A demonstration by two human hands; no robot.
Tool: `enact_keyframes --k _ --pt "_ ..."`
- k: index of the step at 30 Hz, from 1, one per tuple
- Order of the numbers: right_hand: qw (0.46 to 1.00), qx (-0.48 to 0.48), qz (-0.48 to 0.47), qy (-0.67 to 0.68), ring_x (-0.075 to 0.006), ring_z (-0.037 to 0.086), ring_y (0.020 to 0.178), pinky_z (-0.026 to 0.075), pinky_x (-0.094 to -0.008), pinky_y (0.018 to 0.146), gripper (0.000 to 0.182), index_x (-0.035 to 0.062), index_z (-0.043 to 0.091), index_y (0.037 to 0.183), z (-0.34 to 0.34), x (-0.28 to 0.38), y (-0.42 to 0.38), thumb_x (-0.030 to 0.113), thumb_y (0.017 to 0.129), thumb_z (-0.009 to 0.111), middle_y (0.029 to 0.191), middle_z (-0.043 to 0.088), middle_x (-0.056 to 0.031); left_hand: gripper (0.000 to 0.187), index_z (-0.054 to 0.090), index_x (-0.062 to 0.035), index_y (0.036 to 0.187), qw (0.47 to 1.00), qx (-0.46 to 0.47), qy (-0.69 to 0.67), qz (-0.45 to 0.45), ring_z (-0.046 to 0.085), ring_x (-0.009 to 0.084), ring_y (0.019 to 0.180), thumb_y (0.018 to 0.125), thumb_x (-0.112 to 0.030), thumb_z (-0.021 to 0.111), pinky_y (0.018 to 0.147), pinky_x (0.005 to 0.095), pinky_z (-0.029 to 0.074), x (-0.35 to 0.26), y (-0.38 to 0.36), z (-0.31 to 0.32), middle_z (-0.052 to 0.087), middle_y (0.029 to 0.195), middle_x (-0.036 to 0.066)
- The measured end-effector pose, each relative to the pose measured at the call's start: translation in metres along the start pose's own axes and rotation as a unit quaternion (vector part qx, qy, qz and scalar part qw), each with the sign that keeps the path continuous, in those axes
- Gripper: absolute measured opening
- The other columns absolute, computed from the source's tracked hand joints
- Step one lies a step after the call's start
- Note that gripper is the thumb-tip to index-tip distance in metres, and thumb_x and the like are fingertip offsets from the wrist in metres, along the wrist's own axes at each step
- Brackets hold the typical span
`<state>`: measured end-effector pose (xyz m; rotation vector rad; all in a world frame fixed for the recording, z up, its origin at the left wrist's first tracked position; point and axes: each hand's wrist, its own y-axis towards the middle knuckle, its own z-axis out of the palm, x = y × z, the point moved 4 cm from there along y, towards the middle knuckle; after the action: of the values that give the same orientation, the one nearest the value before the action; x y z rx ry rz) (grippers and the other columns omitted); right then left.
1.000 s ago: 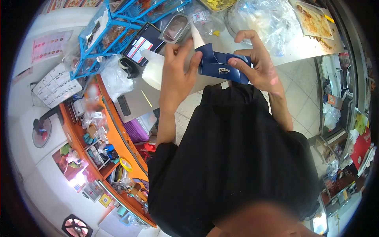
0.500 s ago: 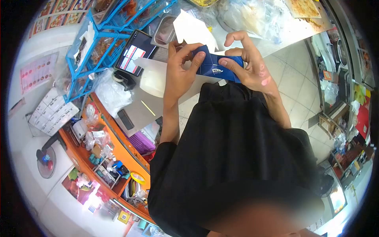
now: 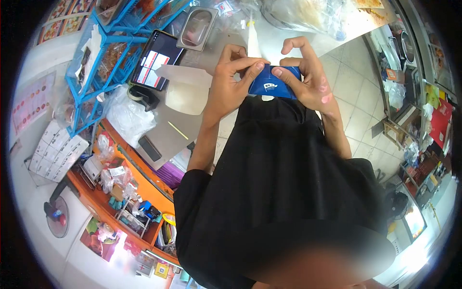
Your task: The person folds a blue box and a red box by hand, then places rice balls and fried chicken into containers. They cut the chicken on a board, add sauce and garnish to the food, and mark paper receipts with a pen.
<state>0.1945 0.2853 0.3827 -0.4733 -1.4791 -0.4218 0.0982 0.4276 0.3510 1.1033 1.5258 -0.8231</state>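
Note:
Between my hands is a blue folding carton [image 3: 272,86] with a small white logo, held just above the counter edge in front of my black apron. A narrow white part stands up behind it. My left hand [image 3: 233,84] pinches the carton's left end between thumb and fingers. My right hand [image 3: 308,79] grips the right end, thumb on the blue face and forefinger raised and curled. The fingertips behind the carton are hidden. Left of my left hand, a white paper piece [image 3: 186,96] lies on the counter.
A tablet [image 3: 156,60] and a metal tray [image 3: 197,29] lie beyond my left hand, near blue stacked baskets [image 3: 101,62]. A tape dispenser [image 3: 143,97], plastic bags [image 3: 127,115] and a phone [image 3: 149,148] are at the left. Large plastic bags [image 3: 308,19] sit at the back.
The carton's blue face has turned flatter towards me, and its logo sits more upright. The wide white flap behind it now shows only as a narrow strip. My left hand has moved slightly right.

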Motion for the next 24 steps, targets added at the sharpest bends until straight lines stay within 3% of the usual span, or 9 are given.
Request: enact_keyframes --k 6,8,12,15,18,20,22,23,24 --pt "0.998 -0.047 0.033 0.039 -0.0087 0.062 0.074 0.047 -0.0224 0.057 0.032 0.0087 0.037 0.113 0.005 -0.006 0.001 0.004 0.091 0.061 0.078 0.068 -0.013 0.052 0.063 -0.0142 0.118 0.99 0.053 0.114 0.063 0.05 0.0231 0.093 0.07 -0.014 0.08 0.078 0.0333 0.047 -0.013 -0.007 -0.001 0.038 0.105 0.008" --pt "0.997 -0.02 0.006 -0.07 -0.0095 0.062 0.071 0.046 -0.0219 0.056 0.034 0.009 0.038 0.115 0.009 -0.011 0.003 0.003 0.09 0.062 0.076 0.067 -0.0122 0.059 0.06 -0.0156 0.12 0.983 0.05 0.156 0.083 0.05 0.0265 0.098 0.065 -0.011 0.082 0.081 0.0365 0.048 0.0 -0.01 0.001 0.037 0.108 0.01" --pt "0.977 0.035 0.047 -0.204 -0.0307 0.066 0.066 0.049 -0.0373 0.059 0.028 0.0047 0.054 0.11 0.009 -0.062 0.004 0.011 0.086 0.066 0.072 0.066 -0.0174 0.071 0.053 -0.0149 0.128 0.977 0.047 0.181 0.101 0.047 0.0333 0.11 0.063 0.0 0.079 0.09 0.0433 0.045 0.047 -0.012 0.011 0.04 0.115 0.015" --pt "0.904 0.012 0.066 -0.422 -0.0371 0.064 0.069 0.049 -0.0458 0.065 0.022 0.0034 0.059 0.097 0.026 -0.158 0.021 0.02 0.084 0.063 0.07 0.065 -0.0176 0.086 0.029 -0.0083 0.146 0.974 0.021 0.223 0.023 0.043 0.0383 0.12 0.071 0.005 0.07 0.098 0.0436 0.04 0.093 -0.017 0.023 0.039 0.136 0.022" --pt "0.891 0.007 0.105 -0.441 -0.0375 0.064 0.076 0.05 -0.0459 0.068 0.026 0.0017 0.056 0.091 0.044 -0.235 0.05 0.024 0.081 0.064 0.076 0.065 -0.0211 0.081 0.03 -0.0072 0.145 0.98 -0.088 0.164 -0.072 0.046 0.0324 0.117 0.074 0.005 0.067 0.095 0.0409 0.043 0.13 -0.033 0.023 0.043 0.131 0.021" --pt "0.912 0.022 0.11 -0.394 -0.0379 0.063 0.081 0.049 -0.0466 0.073 0.034 -0.0002 0.056 0.098 0.053 -0.242 0.057 0.026 0.078 0.066 0.082 0.064 -0.0232 0.076 0.029 -0.0105 0.146 0.972 -0.148 0.146 -0.112 0.055 0.024 0.099 0.08 0.001 0.065 0.081 0.0346 0.047 0.134 -0.042 0.021 0.047 0.128 0.015" --pt "0.932 -0.005 0.02 -0.361 -0.0396 0.062 0.086 0.048 -0.0463 0.076 0.048 -0.0023 0.055 0.11 0.056 -0.235 0.06 0.031 0.078 0.068 0.089 0.064 -0.023 0.059 0.038 -0.0052 0.14 0.963 -0.196 0.123 -0.141 0.056 0.0216 0.096 0.086 -0.007 0.062 0.08 0.0333 0.048 0.133 -0.051 0.015 0.053 0.119 0.014" --pt "0.942 0.005 -0.011 -0.334 -0.0406 0.061 0.085 0.047 -0.0464 0.078 0.05 -0.0032 0.054 0.111 0.057 -0.242 0.059 0.031 0.077 0.068 0.09 0.064 -0.0224 0.041 0.048 0.0001 0.128 0.959 -0.232 0.157 -0.032 0.058 0.0202 0.089 0.091 -0.015 0.057 0.072 0.0314 0.05 0.137 -0.054 0.013 0.058 0.108 0.013" --pt "0.949 0.011 -0.041 -0.311 -0.0416 0.06 0.084 0.047 -0.0465 0.08 0.052 -0.004 0.054 0.113 0.052 -0.245 0.052 0.03 0.076 0.068 0.09 0.064 -0.0219 0.028 0.055 0.0028 0.111 0.94 -0.312 0.133 -0.046 0.058 0.0201 0.078 0.093 -0.018 0.053 0.065 0.0306 0.051 0.109 -0.049 0.021 0.059 0.097 0.013"
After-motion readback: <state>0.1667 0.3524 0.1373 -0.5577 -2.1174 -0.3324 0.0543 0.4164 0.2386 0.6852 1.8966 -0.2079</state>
